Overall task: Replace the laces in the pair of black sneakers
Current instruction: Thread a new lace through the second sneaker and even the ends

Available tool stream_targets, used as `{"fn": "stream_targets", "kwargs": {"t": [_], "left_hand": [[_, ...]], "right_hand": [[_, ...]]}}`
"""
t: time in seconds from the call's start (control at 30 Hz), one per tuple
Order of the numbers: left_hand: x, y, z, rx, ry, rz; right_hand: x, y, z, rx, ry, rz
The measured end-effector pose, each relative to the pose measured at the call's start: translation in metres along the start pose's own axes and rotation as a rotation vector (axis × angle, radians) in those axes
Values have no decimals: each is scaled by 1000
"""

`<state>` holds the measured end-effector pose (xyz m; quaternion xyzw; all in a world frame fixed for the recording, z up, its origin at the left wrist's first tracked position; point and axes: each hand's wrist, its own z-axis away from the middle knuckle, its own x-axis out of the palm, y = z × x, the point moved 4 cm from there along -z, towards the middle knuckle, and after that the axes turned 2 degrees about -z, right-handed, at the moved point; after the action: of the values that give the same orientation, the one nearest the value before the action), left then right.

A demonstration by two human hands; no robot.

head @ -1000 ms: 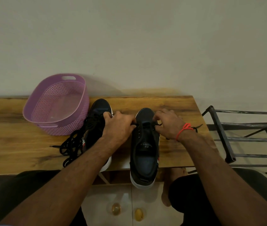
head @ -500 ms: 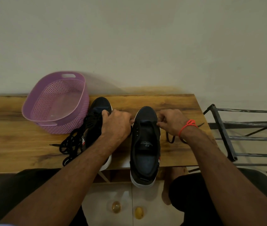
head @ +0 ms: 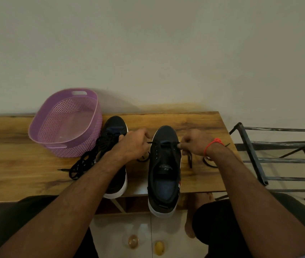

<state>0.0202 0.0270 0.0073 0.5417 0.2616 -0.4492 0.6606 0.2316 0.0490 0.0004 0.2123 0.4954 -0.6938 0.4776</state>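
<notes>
Now: lace (head: 164, 143) spans right sneaker (head: 163, 170) crosswise at toe-end eyelets; left hand (head: 132, 145), right hand (head: 194, 144) each pinch an end, flanking it.

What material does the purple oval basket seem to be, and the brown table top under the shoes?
The purple oval basket: probably moulded plastic, matte, with a regular perforated weave pattern and a cut-out handle. The brown table top: wood or wood-look laminate, smooth with a slight sheen; dark grain streaks show, but the picture cannot tell which.
</notes>
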Motion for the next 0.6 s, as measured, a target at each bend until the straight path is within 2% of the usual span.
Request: {"fn": "stream_targets", "kwargs": {"t": [0.1, 0.17, 0.27, 0.37, 0.6], "left_hand": [[-6, 9, 10, -78, -97, 450], [-12, 14, 14, -88, -124, 605], [-30, 19, 25, -52, -110, 750], [-52, 37, 44, 7, -138, 881], [-129, 99, 81, 120, -112, 932]], "right_hand": [[-7, -11, 8, -43, 18, -391], [-9, -21, 16, -75, -43, -673], [-18, -40, 31, -134, -112, -914], [-33, -56, 45, -192, -109, -1013], [-102, -98, 85, -286, 3, -1089]]}}
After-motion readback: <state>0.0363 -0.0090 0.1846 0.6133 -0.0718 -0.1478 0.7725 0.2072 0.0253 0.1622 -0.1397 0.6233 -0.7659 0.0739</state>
